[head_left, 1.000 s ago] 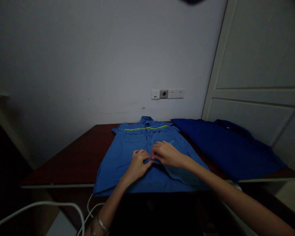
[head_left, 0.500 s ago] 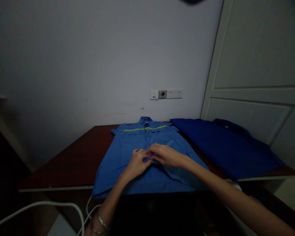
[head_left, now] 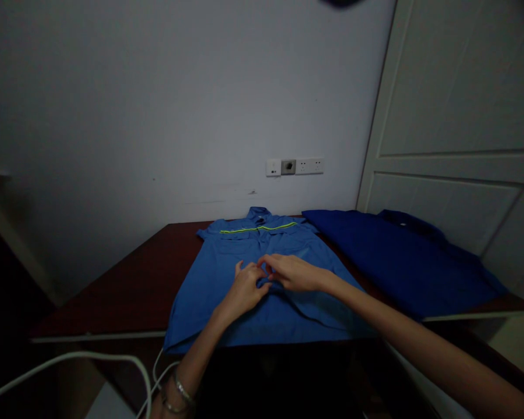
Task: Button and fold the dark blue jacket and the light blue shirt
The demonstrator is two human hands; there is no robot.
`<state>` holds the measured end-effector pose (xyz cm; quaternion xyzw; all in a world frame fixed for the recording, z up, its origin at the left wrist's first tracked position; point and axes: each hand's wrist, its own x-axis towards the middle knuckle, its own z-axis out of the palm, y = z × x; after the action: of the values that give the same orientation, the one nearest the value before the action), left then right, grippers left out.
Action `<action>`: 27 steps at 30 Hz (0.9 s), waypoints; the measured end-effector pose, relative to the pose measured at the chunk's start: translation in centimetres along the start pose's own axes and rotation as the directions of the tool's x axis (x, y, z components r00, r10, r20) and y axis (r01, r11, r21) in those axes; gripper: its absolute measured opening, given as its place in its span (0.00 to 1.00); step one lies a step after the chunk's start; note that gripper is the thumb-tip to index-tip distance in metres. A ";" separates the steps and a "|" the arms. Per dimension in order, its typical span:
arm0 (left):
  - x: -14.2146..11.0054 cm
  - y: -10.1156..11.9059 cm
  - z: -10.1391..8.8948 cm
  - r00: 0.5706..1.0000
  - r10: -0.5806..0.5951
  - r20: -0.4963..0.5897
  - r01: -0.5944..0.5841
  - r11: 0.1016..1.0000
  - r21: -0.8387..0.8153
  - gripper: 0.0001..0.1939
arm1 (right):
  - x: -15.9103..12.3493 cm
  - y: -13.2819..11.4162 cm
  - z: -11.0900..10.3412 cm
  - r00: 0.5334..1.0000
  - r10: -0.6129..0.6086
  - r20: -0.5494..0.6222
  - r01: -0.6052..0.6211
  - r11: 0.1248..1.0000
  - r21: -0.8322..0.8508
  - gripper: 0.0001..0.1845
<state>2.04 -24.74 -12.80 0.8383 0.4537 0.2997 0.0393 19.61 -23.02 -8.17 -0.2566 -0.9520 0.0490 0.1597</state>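
Observation:
A light blue work shirt (head_left: 209, 297) with a yellow reflective stripe across the chest lies flat on the dark red table (head_left: 126, 285), collar toward the wall. My left hand (head_left: 244, 286) and my right hand (head_left: 293, 272) meet over the shirt's middle front. Both pinch the cloth along the front opening, fingers curled and touching each other. What sits between the fingertips is too small to make out. Thin bracelets circle my left wrist.
A darker blue garment (head_left: 402, 256) is spread over the table's right part. White cables (head_left: 91, 361) hang below the table's front edge at the left. A row of wall sockets (head_left: 294, 167) sits above the table, a white door (head_left: 463, 134) at the right.
Both hands have crept a little farther up the shirt front, toward the collar, still pinched together on the cloth. The shirt itself has hardly shifted.

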 end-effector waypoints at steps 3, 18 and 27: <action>0.1 0.3 0.1 1.000 0.009 0.018 -0.009 1.000 0.002 0.06 | 0.0 0.6 0.2 1.000 0.004 0.008 -0.005 0.999 0.040 0.19; -0.6 0.1 0.5 0.994 0.105 0.025 -0.107 0.988 0.110 0.06 | 1.6 2.8 1.4 0.989 0.078 0.128 -0.129 0.876 0.466 0.21; -1.0 0.3 0.1 0.991 0.132 0.003 -0.132 0.987 0.092 0.06 | 1.9 4.1 2.1 0.906 0.263 0.331 -0.423 0.558 0.714 0.24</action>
<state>1.92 -25.64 -13.24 0.8669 0.4106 0.2820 -0.0199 19.32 -18.56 -10.35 -0.3383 -0.7792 0.5053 0.1517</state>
